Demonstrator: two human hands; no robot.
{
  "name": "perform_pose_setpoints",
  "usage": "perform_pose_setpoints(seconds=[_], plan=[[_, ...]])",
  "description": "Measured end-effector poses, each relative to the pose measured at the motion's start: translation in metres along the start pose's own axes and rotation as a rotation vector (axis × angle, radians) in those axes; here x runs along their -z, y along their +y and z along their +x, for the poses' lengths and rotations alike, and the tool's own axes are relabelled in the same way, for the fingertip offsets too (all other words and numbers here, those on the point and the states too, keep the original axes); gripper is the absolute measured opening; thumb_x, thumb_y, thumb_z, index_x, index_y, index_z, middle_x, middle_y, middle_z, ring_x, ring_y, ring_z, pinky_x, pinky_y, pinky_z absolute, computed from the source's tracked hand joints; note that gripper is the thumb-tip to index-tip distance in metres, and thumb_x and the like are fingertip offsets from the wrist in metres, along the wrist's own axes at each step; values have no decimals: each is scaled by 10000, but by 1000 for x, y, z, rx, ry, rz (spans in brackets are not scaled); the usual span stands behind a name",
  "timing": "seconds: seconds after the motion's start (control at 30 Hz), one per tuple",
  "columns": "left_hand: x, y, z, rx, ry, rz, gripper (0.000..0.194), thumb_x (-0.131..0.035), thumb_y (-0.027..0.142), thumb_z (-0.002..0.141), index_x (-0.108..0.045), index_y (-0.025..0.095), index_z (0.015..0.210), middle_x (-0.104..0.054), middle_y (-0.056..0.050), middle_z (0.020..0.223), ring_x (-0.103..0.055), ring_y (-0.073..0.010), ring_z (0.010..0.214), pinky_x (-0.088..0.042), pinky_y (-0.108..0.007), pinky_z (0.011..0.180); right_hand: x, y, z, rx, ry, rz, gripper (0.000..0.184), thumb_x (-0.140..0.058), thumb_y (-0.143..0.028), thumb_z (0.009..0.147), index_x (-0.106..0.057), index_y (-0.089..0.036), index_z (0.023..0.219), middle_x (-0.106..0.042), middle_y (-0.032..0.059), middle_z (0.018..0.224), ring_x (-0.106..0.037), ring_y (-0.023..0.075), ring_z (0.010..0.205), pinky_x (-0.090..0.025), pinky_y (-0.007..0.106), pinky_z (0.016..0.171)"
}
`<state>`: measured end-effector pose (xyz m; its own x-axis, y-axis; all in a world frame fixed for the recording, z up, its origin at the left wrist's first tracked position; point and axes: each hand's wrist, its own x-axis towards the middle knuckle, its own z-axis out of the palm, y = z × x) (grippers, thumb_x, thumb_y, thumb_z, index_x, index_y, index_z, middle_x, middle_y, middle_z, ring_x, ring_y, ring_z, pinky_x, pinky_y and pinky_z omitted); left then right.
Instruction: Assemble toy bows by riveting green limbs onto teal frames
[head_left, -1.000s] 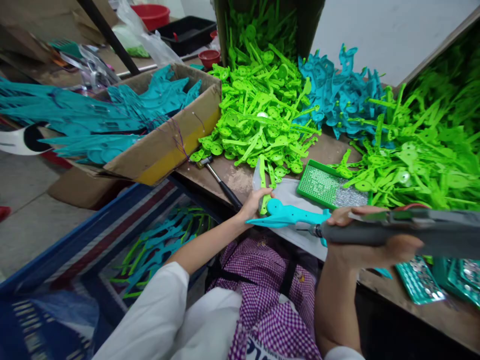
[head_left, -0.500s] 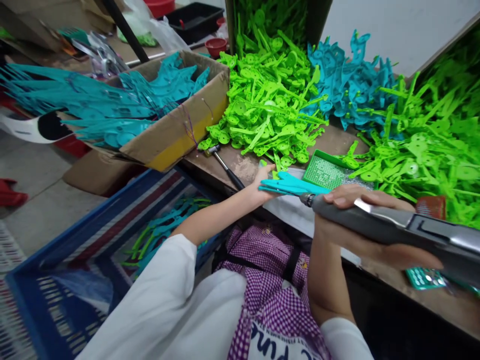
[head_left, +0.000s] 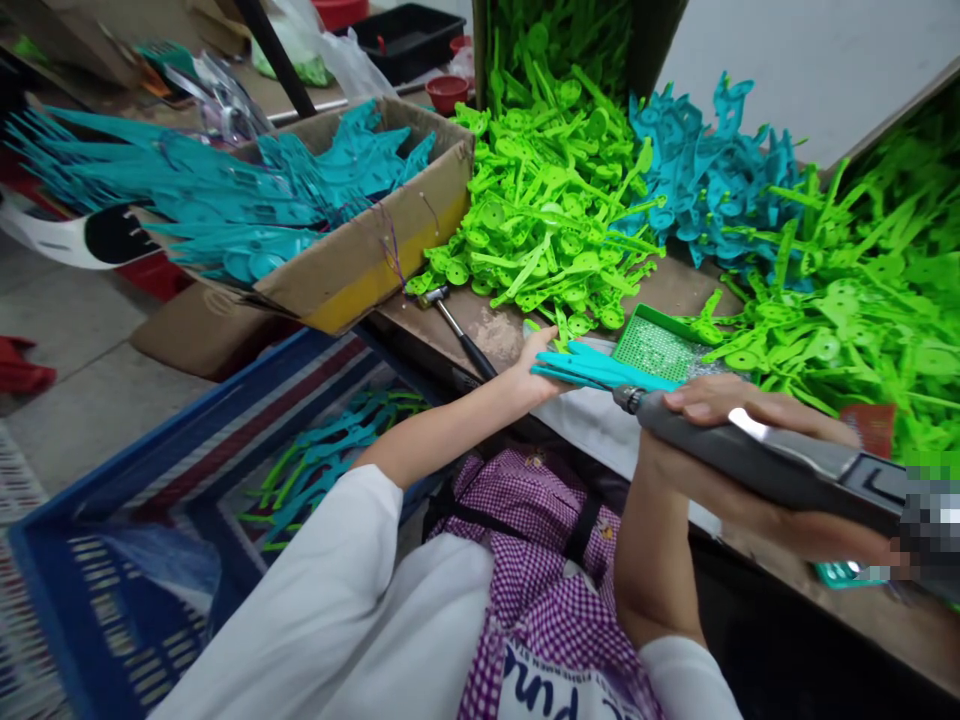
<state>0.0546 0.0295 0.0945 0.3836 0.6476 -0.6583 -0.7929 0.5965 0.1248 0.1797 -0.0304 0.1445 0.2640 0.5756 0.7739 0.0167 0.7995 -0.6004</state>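
Note:
My right hand point(head_left: 739, 398) is wrapped round a grey power screwdriver point(head_left: 806, 475), whose nose points left. Its tip is at a long turquoise plastic part point(head_left: 611, 370); whether it touches a screw is hidden. My left hand point(head_left: 534, 362) grips the far side of that part, and its fingers are mostly covered. A bright green plastic piece point(head_left: 561, 338) shows by the fingertips; I cannot tell whether it is joined to the turquoise part. Just beyond sits a small green perforated tray point(head_left: 652, 340) with tiny shiny bits inside.
Heaps of green parts point(head_left: 555, 210) and turquoise parts point(head_left: 697, 170) cover the bench's back. A cardboard box point(head_left: 360, 270) of turquoise pieces stands left, with a hammer point(head_left: 465, 335) beside it. Below left is a blue crate point(head_left: 97, 500) holding green-and-turquoise pieces point(head_left: 322, 450).
The view has shifted slightly, so the bench things appear a little farther right. Both hands keep their hold, and the screwdriver stays at the turquoise part.

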Motion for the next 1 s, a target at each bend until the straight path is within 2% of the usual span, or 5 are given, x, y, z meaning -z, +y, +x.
perform_pose_setpoints(seconds=[0.1, 0.4, 0.63, 0.8, 1.0], plan=[[1, -1, 1, -5, -12, -12, 408, -328, 382, 966, -537, 136, 719, -530, -7, 556, -523, -131, 505, -464, -258, 607, -9, 3, 0, 213, 198, 80, 562, -348, -731, 822, -645, -255, 819, -471, -44, 515, -505, 131, 375, -399, 275, 363], [6, -8, 0, -40, 41, 1, 371, -380, 372, 943, -577, 119, 755, -578, -32, 592, -585, -150, 557, -513, -278, 638, -11, -2, 7, 40, 257, 143, 553, -353, -682, 826, -666, -236, 733, -433, -33, 468, -469, 124, 365, -367, 250, 332], [23, -7, 11, -121, 11, 195, 299, -517, 369, 890, -617, 114, 769, -647, -51, 610, -634, -154, 585, -534, -259, 637, 20, -3, 7, 130, 107, 40, 252, -590, -529, 782, -668, -289, 775, -442, -62, 459, -457, 125, 339, -359, 252, 330], [52, -6, 9, -182, -10, 429, 182, -762, 208, 700, -642, 113, 801, -678, -38, 638, -627, -145, 570, -534, -276, 633, 24, 10, -4, -135, 156, 112, 518, -426, -718, 778, -660, -256, 766, -456, -23, 501, -464, 141, 380, -374, 276, 332], [83, 9, 15, -72, -60, 629, 387, -874, 198, 542, -651, 113, 847, -706, -57, 745, -660, -174, 653, -556, -315, 653, 27, 46, -24, -359, 221, 132, 520, -479, -746, 706, -605, -241, 716, -446, -43, 457, -474, 143, 373, -410, 280, 362]])
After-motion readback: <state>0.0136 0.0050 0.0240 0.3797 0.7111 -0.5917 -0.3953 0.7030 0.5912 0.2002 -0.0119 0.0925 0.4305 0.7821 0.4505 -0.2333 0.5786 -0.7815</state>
